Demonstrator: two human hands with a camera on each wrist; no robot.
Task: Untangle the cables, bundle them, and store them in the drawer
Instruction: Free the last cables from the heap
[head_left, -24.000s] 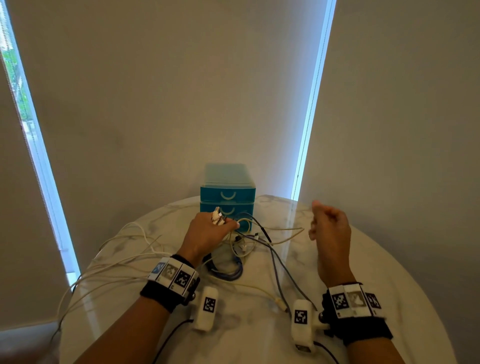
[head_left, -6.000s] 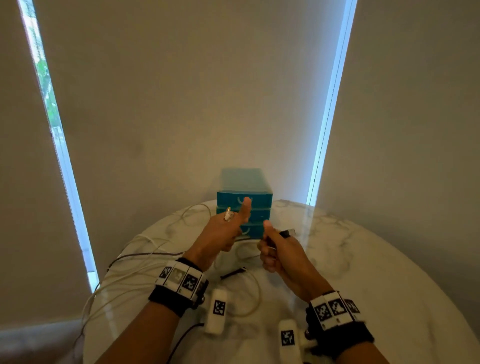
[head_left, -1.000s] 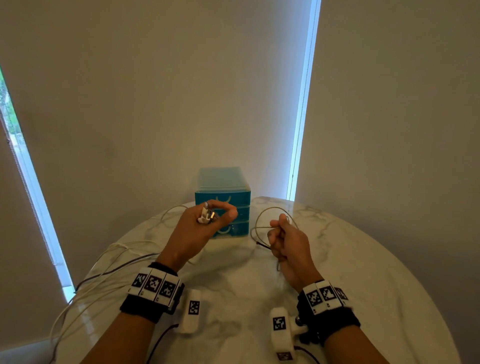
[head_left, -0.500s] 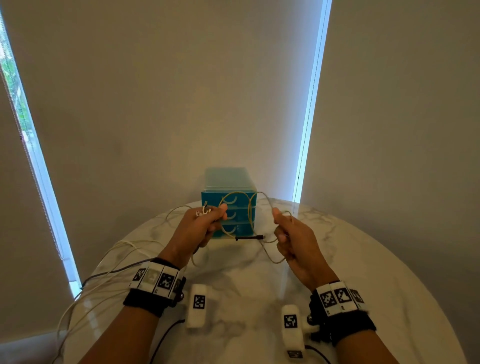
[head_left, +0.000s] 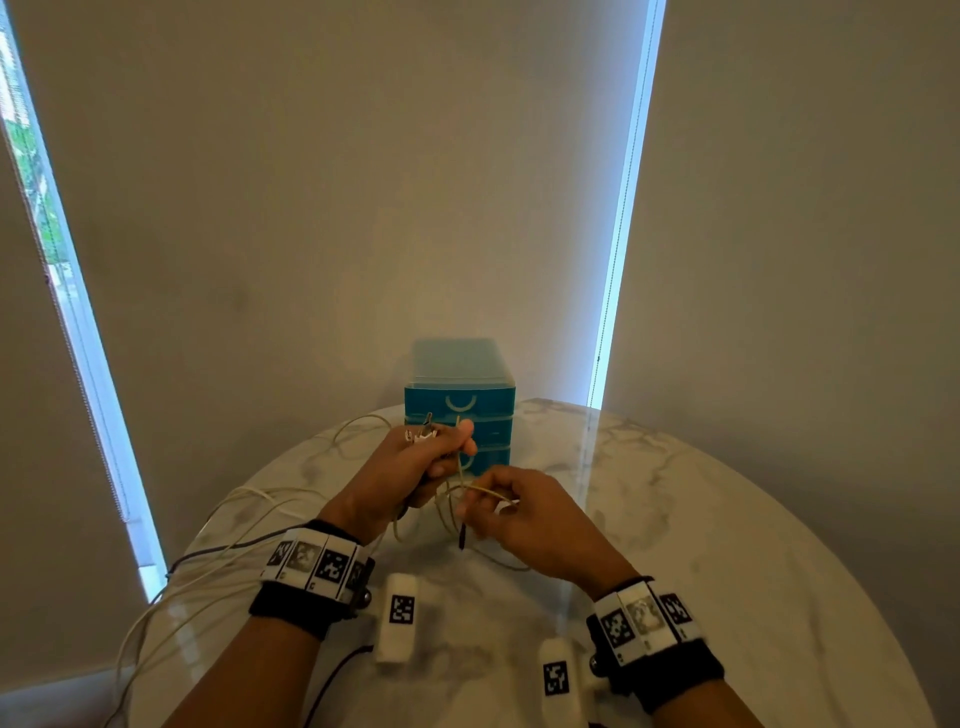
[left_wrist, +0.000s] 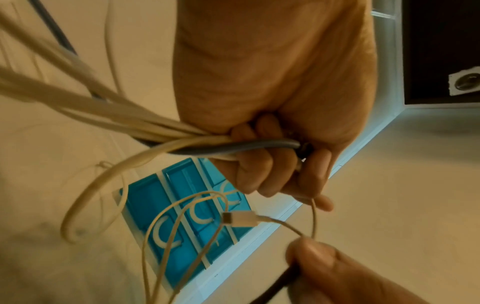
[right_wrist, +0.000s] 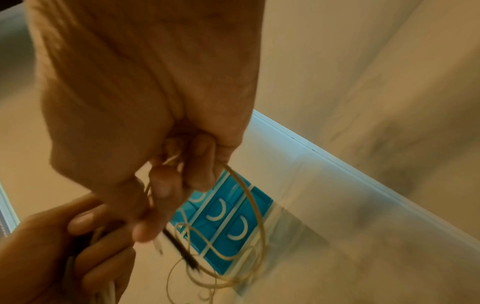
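Left hand (head_left: 410, 470): fingers clamping the gathered white and grey cables (left_wrist: 161, 137).
Right hand (head_left: 524, 512): fingers pinching the thin cream cable (right_wrist: 249, 207) above the marble counter (head_left: 727, 545), feeding even loops.
Blue plastic drawer unit (head_left: 460, 402): standing shut behind.

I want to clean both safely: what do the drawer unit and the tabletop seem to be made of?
Drawer unit: likely plastic, with glossy teal fronts, a translucent frosted shell and moulded curved handles. Tabletop: looks like polished marble or a marble-look surface, white with grey veins and mirror-like reflections of the window light.

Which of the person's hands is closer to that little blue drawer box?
Left. The left hand is raised just before the blue drawer box, overlapping its front; the right hand sits lower, nearer the person.
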